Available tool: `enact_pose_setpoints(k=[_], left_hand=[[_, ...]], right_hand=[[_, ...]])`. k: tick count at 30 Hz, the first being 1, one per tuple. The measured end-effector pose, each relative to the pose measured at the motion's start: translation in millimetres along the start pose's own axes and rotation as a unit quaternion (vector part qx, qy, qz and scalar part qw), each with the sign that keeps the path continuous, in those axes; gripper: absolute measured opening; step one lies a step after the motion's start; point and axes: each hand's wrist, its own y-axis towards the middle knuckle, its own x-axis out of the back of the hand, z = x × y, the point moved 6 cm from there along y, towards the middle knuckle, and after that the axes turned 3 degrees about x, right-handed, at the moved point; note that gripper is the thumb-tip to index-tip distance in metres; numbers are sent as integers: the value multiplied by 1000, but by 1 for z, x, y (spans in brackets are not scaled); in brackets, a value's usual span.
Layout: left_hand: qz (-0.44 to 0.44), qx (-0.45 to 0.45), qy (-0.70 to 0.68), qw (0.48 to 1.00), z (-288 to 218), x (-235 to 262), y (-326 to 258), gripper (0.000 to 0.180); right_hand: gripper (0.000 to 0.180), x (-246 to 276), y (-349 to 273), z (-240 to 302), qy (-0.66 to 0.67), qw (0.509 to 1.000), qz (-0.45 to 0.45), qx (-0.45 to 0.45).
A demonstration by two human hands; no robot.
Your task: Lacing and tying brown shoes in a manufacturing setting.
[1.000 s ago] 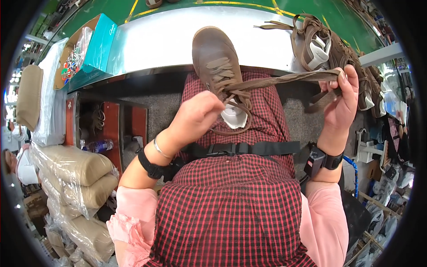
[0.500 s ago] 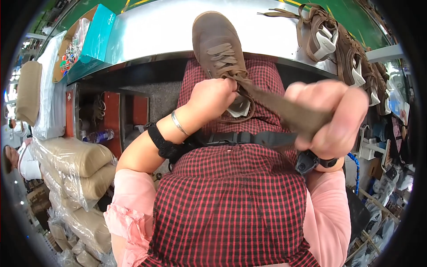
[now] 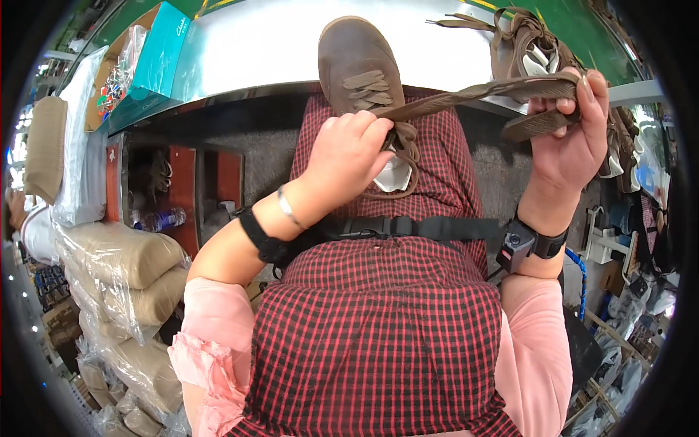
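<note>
One brown shoe (image 3: pixel 357 54) is before us, its toe reaching over the near edge of the bench (image 3: pixel 255 58) and its heel toward our red-and-black checked garment (image 3: pixel 378 328) (whether the sole touches the bench, we cannot tell). Our left hand (image 3: pixel 342 156) is closed at the shoe's mouth, thumb and fingers gathered on the brown lace (image 3: pixel 466 96) where it leaves the shoe, though our fingertips are partly hidden. Our right hand (image 3: pixel 571 142), in front of the bench's right end, clamps the far part of that lace between thumb and fingers; the lace stretches between our two hands, and a flat length of it hangs folded beside our right fingers. A loop of lace droops near our left thumb, above something white (image 3: pixel 393 177) inside the shoe. At the bench's right end we have more brown shoes (image 3: pixel 539 33). At its left end stands a teal box (image 3: pixel 164 54) with small coloured items (image 3: pixel 113 91) inside. Off the near left corner, we see plastic-wrapped tan bundles (image 3: pixel 131 262).
</note>
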Motion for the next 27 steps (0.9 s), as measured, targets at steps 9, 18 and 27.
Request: enact_pose_setpoints(k=[9,18,27], left_hand=[[-61,-44,102,992,10,-9,7,14],[-103,-90,-78,988,6,28,-22,22],[-4,-68,-152,986,-2,-1,-19,14]], right_hand=[[18,-38,-1,-6,-20,993,111,29],[14,20,5,-13,-46,997,-45,30],[13,-10,2,-6,-19,998,4,52]])
